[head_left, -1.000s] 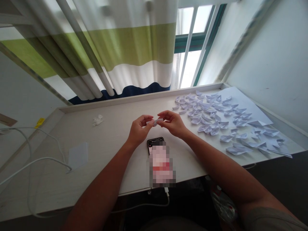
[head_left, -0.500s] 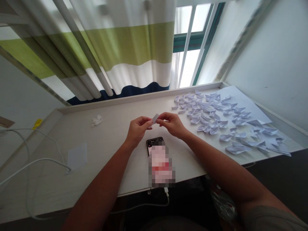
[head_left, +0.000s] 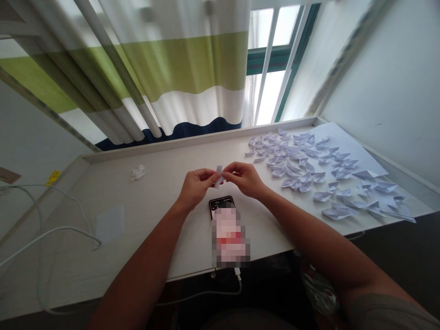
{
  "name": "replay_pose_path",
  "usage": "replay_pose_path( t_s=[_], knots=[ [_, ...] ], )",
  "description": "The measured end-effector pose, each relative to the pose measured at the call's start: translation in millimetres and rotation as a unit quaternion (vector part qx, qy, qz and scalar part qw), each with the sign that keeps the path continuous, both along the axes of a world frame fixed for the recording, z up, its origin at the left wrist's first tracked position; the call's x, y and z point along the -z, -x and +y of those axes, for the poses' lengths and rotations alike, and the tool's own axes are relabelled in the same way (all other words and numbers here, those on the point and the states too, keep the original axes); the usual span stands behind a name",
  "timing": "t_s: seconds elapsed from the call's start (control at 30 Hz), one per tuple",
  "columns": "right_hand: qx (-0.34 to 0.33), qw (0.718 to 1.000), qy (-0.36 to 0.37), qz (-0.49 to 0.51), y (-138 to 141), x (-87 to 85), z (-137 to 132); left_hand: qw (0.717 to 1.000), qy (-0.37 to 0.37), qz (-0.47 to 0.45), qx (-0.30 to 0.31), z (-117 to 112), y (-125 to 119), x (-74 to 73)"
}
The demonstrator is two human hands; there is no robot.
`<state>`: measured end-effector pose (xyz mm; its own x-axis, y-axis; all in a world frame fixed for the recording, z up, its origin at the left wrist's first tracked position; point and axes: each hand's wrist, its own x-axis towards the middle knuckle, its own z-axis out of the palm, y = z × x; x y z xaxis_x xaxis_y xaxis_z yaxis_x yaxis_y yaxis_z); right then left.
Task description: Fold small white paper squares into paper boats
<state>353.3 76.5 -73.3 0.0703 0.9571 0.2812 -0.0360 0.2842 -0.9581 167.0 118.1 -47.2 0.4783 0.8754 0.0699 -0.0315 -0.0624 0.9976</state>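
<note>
A small folded piece of white paper (head_left: 219, 170) stands nearly upright between my two hands, above the middle of the desk. My left hand (head_left: 198, 184) pinches it from the left with thumb and fingers. From the right, the fingertips of my right hand (head_left: 243, 178) close on its other edge. Fingers cover part of the paper, so its folds cannot be made out. Just below my hands a phone (head_left: 222, 200) lies on the desk, its screen mostly blurred out.
Many folded paper boats (head_left: 292, 160) cover the right of the desk, some on a large white sheet (head_left: 343, 142). At left lie a crumpled tissue (head_left: 138, 172), a flat paper piece (head_left: 110, 224) and white cables (head_left: 51, 233). A charging cable (head_left: 238, 273) runs off the front edge.
The folded paper has turned from a rightward slant to nearly upright. My right hand has shifted slightly down and left; both hands keep their pinch.
</note>
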Motion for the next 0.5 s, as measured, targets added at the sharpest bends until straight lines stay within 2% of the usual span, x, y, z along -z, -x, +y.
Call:
replay_pose_path(
  t_s=[0.5],
  knots=[
    [-0.027,1.0,0.006,-0.001,-4.7,1.9,0.6,0.996,0.049,-0.016,0.066,-0.4,0.4,5.2]
  ],
)
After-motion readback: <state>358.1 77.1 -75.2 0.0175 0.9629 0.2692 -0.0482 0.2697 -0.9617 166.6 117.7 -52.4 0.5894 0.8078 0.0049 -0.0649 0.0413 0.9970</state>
